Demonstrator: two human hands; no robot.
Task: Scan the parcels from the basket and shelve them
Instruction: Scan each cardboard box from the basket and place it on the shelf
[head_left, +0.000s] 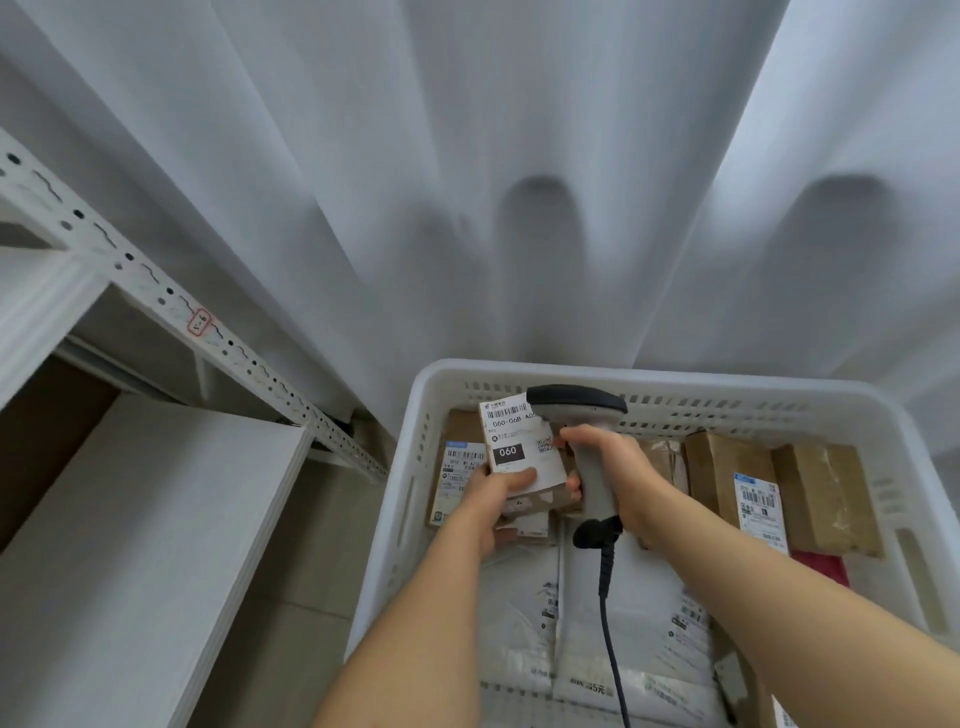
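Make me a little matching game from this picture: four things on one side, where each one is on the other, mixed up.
Things:
1. scanner
2. small box
3. basket
4. shelf

Places:
a. held in the left hand
b. left of the basket
c. held in the right hand
d. under both hands, full of parcels

Pairs: 1-c, 2-a, 3-d, 4-b

Labelled parcel (524, 452) and scanner (587, 436) above white basket (415, 519)
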